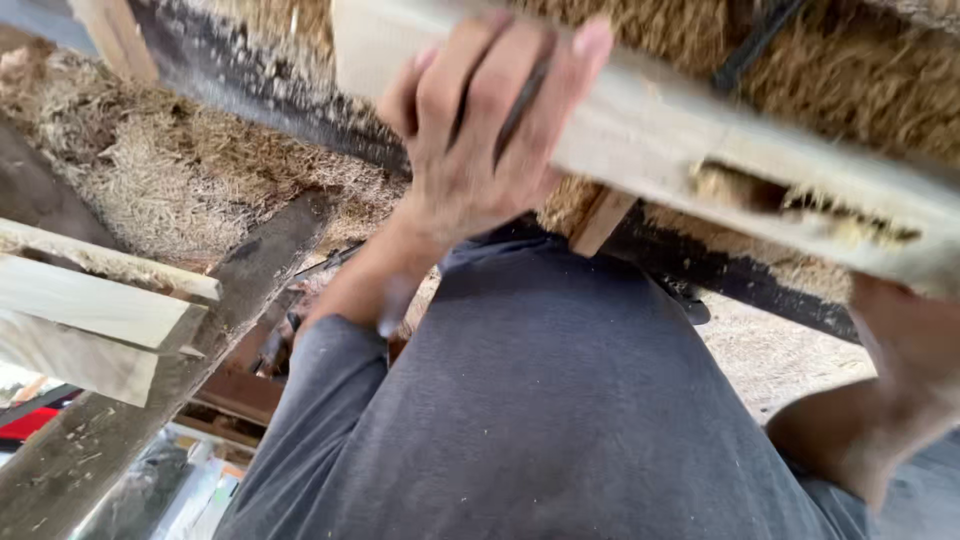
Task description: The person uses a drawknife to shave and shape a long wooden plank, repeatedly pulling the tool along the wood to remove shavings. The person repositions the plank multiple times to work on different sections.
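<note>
Fingers of the left hand (470, 130) clench a pale wooden board (640, 140) above sawdust (170, 170); the right hand (905, 350) supports its underside, grip unclear. Stiff, probably weighty, best held at both ends.

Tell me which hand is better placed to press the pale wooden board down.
Left, probably. The left hand already lies across the top of the board, fingers over its far edge. The right hand sits blurred under the board's end, its grip unclear.
</note>
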